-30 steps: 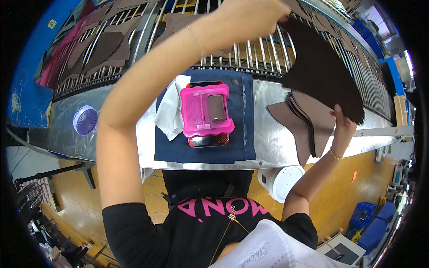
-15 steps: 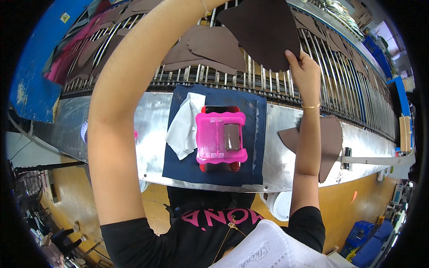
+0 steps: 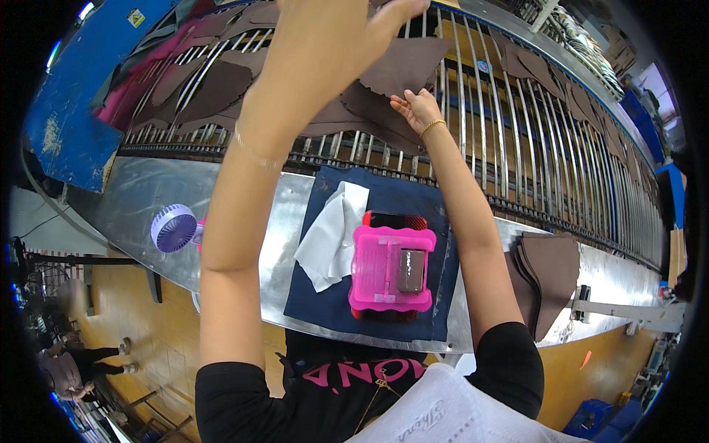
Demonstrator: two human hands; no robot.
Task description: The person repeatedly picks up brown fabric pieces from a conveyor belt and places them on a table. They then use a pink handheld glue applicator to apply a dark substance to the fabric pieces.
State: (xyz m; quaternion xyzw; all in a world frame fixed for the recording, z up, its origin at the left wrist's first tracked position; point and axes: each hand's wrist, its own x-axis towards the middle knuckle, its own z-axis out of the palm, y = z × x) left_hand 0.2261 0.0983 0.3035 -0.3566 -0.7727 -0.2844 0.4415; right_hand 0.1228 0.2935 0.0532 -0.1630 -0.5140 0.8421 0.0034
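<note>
My left hand point(image 3: 336, 55) reaches over the metal bars at the top of the view. Its thumb is stretched out to the right; the other fingers run beyond the upper edge. A flat brown leather-like cut piece point(image 3: 405, 63) lies on the bars beneath and beside it, overlapping other brown pieces point(image 3: 332, 118). At its near edge is my right hand point(image 3: 421, 111), palm partly turned up, with loosely curled fingers showing just past the edge and the thumb close to it. Whether the thumb touches the piece is hard to make out.
On the metal table point(image 3: 281, 221) a dark blue cloth point(image 3: 317, 310) carries a white rag point(image 3: 332, 236) and a pink plastic stand point(image 3: 369, 273) with a dark block point(image 3: 411, 271). A purple fan point(image 3: 175, 228) stands left. Brown pieces are stacked point(image 3: 550, 273) right, near a metal arm point(image 3: 628, 310).
The dark brown piece, raised in my right hand before, now rests on the bars. My right hand has moved left and its fingers have loosened. My left hand has come down into view.
</note>
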